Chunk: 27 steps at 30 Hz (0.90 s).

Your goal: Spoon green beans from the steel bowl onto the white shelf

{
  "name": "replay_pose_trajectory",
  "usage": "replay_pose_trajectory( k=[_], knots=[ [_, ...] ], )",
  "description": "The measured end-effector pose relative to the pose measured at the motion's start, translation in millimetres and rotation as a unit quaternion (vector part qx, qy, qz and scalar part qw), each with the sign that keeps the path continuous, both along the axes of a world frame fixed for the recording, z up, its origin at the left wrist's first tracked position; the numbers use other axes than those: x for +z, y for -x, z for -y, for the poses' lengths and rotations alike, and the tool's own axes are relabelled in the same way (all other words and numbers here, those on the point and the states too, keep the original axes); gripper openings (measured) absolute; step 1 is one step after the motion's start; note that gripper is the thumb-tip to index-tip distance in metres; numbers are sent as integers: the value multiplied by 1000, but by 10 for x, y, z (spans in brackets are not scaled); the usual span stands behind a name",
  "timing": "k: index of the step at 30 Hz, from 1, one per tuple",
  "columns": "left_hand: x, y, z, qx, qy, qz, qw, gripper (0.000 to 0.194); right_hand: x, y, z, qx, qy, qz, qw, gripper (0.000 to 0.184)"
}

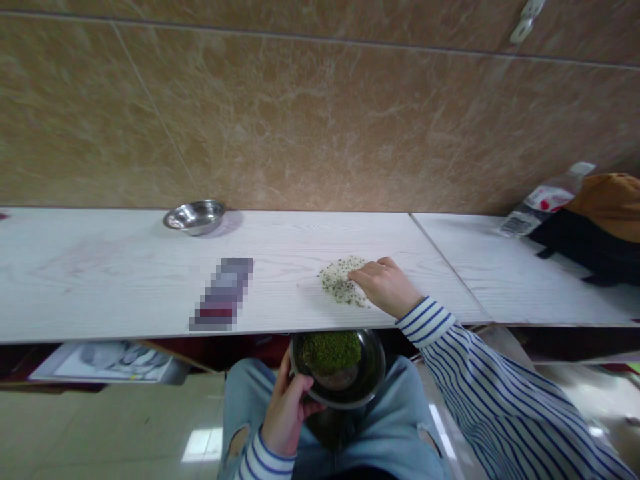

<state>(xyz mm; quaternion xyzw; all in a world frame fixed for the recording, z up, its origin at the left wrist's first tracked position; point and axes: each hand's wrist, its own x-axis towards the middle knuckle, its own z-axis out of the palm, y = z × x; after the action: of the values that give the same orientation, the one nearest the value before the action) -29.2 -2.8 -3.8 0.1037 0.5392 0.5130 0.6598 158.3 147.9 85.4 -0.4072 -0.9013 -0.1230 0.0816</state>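
Note:
My left hand (291, 410) grips the near left rim of a metal bowl (377, 370), thumb on top, held over my lap just below the table edge. Inside the bowl lies a heap of small green beans (333, 351), like mung beans. My right hand (387, 287) is at the right side of a loose patch of mixed white and dark green grains (340, 280) on the table. Its fingers are curled and closed, with the fingertips down at the grains; what they pinch, if anything, is too small to make out.
Against the wall, a second metal bowl (195, 218) stands on the white table (280, 247). A pixelated flat object (223, 293) lies left of the grains. On the right are a tilted plastic bottle (545, 200) and a dark and brown bag or cloth (600, 227). Papers (105, 363) sit on a shelf below.

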Motion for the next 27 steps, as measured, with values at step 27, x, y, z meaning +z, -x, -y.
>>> replay_pose_trajectory(
  k=[27],
  knots=[
    [67, -59, -10, -8, -2, -12, 1000, 72, 27, -52, 240, 36, 5, -16, 999, 21]
  ],
)
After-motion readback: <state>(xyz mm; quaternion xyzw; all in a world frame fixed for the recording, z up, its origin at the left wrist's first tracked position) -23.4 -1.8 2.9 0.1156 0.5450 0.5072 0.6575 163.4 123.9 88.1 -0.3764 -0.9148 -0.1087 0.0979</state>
